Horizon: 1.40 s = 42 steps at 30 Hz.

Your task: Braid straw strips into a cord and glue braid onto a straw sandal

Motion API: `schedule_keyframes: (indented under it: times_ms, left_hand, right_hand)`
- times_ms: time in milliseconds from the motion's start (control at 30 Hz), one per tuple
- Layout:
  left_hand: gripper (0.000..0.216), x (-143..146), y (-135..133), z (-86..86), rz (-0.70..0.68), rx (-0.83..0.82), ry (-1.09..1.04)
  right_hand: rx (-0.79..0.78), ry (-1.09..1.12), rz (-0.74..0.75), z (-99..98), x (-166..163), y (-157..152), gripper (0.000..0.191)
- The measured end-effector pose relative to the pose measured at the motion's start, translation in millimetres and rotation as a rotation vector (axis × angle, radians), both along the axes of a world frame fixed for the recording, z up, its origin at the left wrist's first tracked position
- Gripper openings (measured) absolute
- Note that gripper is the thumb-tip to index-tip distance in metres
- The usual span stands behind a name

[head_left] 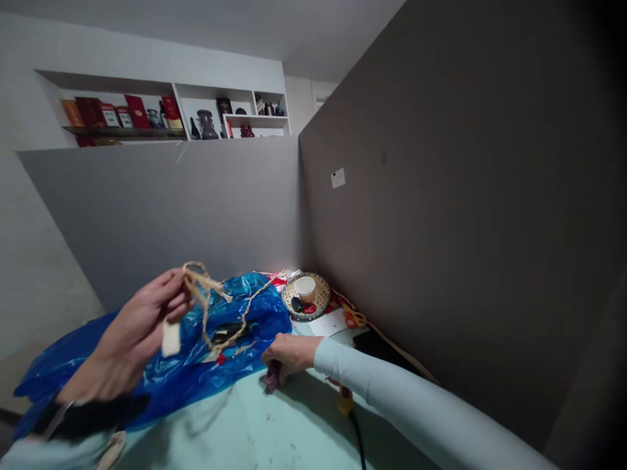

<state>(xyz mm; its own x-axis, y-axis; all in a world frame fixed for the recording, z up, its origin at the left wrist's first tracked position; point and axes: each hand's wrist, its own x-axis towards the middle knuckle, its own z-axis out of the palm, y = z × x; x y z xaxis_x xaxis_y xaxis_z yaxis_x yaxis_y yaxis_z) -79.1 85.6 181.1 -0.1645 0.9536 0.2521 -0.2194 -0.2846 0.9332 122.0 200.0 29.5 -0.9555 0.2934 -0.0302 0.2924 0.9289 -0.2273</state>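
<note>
My left hand [151, 310] is raised over the blue plastic bag [200, 385], its fingers closed on a braided straw-coloured cord [245, 310]. The cord loops above the fingertips, hangs down and trails across the bag. A small cream rectangular piece [171, 338] shows beneath the fingers; whether it is held or hangs there I cannot tell. At the bag's right edge, my right hand [291, 352] reaches down to the table [249, 424]. Its fingers close around a small crumpled purple piece [271, 381], partly hidden by the hand.
Beyond my right hand stands a woven basket [322, 295] with a white cup [305, 288] in it. Orange-handled scissors [355, 318] and white paper [329, 323] lie nearby. A yellow-handled tool [345, 401] with a black cable sits under my right forearm. Grey partitions [235, 209] enclose the table.
</note>
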Motion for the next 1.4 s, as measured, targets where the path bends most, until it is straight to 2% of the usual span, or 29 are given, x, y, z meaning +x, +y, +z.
schedule_keyframes:
  times_ms: [67, 100, 167, 233, 367, 433, 500, 667, 867, 1167, 1400]
  left_hand:
    - [0.010, 16.6, 15.7, 19.3, 0.038, 0.099, 0.050]
    - [0.010, 23.5, 20.9, 21.7, 0.065, 0.147, 0.073]
    - [0.016, 33.4, 26.3, 7.6, 0.071, 0.145, 0.156]
    - [0.014, 37.4, 25.6, -29.2, 0.005, -0.036, 0.293]
    - [0.019, 28.9, 12.9, -118.4, -0.099, -0.494, 0.528]
    - [0.024, 21.8, 6.5, -145.4, -0.109, -0.629, 0.591]
    - [0.027, 18.2, 3.3, -158.1, -0.117, -0.713, 0.630]
    - [0.031, 27.9, 6.9, -168.0, -0.133, -0.804, 0.689]
    - [0.031, 36.1, 11.1, -180.4, -0.151, -0.828, 0.730]
    - [0.031, 40.5, 17.0, -182.5, -0.196, -0.821, 0.836]
    - [0.032, 38.5, 27.7, -182.8, -0.222, -0.769, 0.996]
  right_hand:
    - [0.000, -0.010, -0.001, 0.7, 1.1, -0.8, 0.026]
    - [-0.001, -0.016, 0.000, 0.7, 1.7, -1.1, 0.026]
    - [-0.006, -0.028, 0.001, 0.3, 3.0, -1.5, 0.021]
    - [-0.019, -0.036, 0.004, -0.8, 4.0, -1.5, 0.017]
    - [-0.050, -0.017, 0.017, -1.9, 5.3, -1.1, 0.018]
    - [-0.069, 0.007, 0.021, -1.3, 6.3, -1.1, 0.016]
    - [-0.091, 0.028, 0.021, -0.5, 7.3, -1.2, 0.014]
    - [-0.115, 0.032, 0.027, 0.6, 8.2, -1.0, 0.019]
    - [-0.101, 0.048, 0.030, 0.7, 9.8, -1.0, 0.017]
    - [-0.035, 0.118, 0.001, -16.6, 14.5, 4.7, 0.033]
    - [-0.059, 0.141, 0.005, -21.3, 14.2, 7.3, 0.039]
